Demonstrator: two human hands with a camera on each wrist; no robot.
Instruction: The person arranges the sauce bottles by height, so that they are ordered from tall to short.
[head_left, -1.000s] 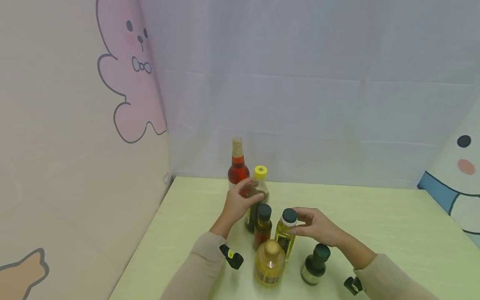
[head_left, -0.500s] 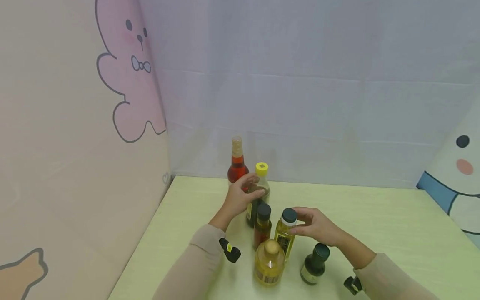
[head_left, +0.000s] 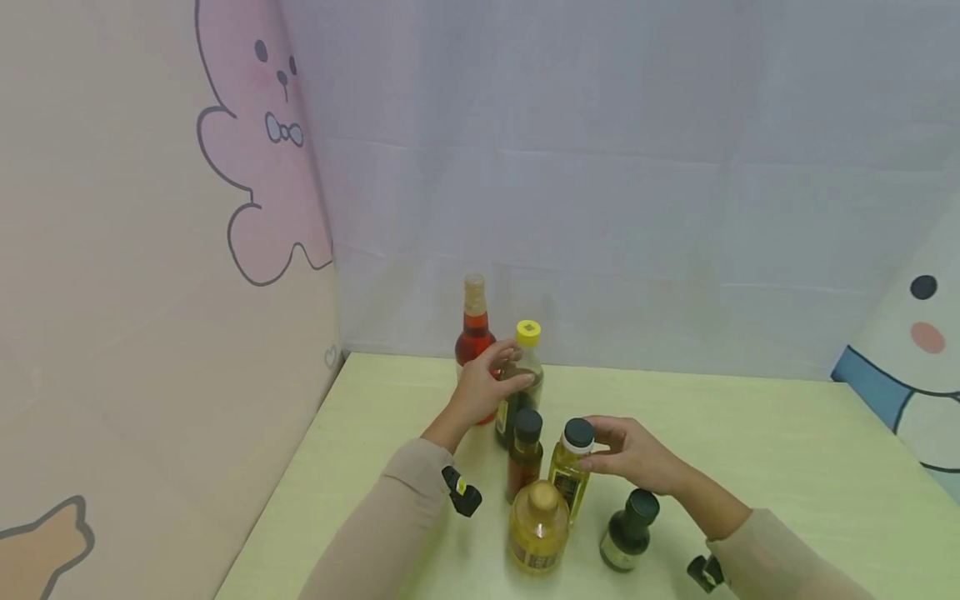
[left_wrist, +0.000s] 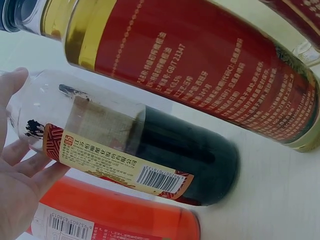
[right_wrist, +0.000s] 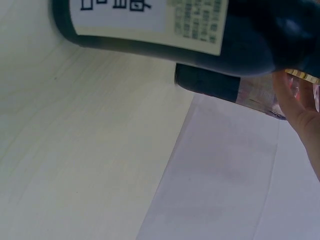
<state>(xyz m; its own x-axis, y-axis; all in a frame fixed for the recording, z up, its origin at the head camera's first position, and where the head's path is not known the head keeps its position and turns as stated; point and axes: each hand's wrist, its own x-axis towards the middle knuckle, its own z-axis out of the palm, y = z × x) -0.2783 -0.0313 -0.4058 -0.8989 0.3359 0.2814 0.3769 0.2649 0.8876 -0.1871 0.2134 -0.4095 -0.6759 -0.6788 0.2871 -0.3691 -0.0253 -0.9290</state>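
The left hand (head_left: 480, 390) fingers wrap the yellow-capped dark sauce bottle (head_left: 519, 383); the right hand (head_left: 633, 454) fingers pinch the black-capped yellow oil bottle (head_left: 570, 467). Crowded neighbours beside the fingers could topple if bumped.

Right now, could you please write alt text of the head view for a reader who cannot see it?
A person's left hand grips a yellow-capped dark sauce bottle while the right hand holds the neck of a yellow oil bottle with a black cap. Four more bottles stand close by on a pale green table, with cartoon-printed screens behind.
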